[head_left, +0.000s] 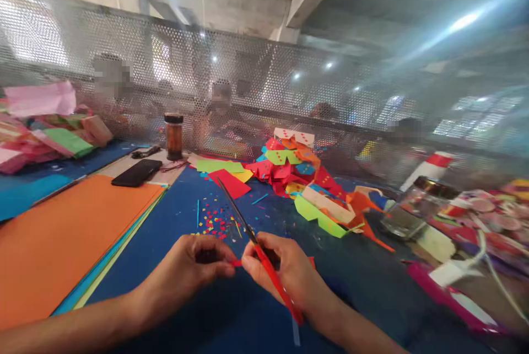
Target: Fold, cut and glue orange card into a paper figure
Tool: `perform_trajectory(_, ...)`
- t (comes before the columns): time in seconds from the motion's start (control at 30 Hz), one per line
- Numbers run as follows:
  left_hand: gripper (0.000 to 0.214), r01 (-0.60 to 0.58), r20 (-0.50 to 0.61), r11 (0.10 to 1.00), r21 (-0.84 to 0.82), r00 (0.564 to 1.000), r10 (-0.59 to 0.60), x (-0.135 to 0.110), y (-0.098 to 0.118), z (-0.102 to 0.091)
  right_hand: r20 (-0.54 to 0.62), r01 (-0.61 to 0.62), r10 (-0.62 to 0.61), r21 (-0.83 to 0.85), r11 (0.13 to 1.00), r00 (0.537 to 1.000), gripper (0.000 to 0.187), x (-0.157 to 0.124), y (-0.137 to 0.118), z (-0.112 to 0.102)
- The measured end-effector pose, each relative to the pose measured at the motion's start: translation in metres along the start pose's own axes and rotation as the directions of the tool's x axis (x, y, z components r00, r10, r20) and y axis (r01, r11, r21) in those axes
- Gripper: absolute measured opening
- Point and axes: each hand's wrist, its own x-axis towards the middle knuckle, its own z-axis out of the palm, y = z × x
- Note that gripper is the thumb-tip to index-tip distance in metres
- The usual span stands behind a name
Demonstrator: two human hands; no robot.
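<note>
Scissors with red handles lie across my right hand, their blades pointing forward and up to the left. The fingers of that hand are closed around them. My left hand is in a pinch, with a small piece of red paper at its fingertips. The paper spans the narrow gap between both hands; most of it is hidden by fingers. Beyond the hands, tiny coloured paper bits are scattered on the blue table. A red paper rectangle lies past the scissor tips.
Large orange sheets are stacked at the left, with a black phone and a dark-lidded jar behind. Cut coloured paper is heaped ahead. A glass jar stands right. A perforated metal screen closes the back, people beyond.
</note>
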Motion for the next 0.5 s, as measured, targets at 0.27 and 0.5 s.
perform_trajectory(0.27,0.028,-0.043,-0.005,0.991,-0.124,0.999,0.042,0.006,0.006,-0.014,-0.119,0.137,-0.209,-0.439,0.888,0.971,0.015,-0.003,0.007,-0.011)
perform_trajectory(0.5,0.031,-0.058,-0.106,0.944,-0.325,0.994,0.024,0.010,0.013,-0.032,-0.088,0.171,-0.365,-0.765,0.621,0.927,0.006,-0.003,0.016,-0.020)
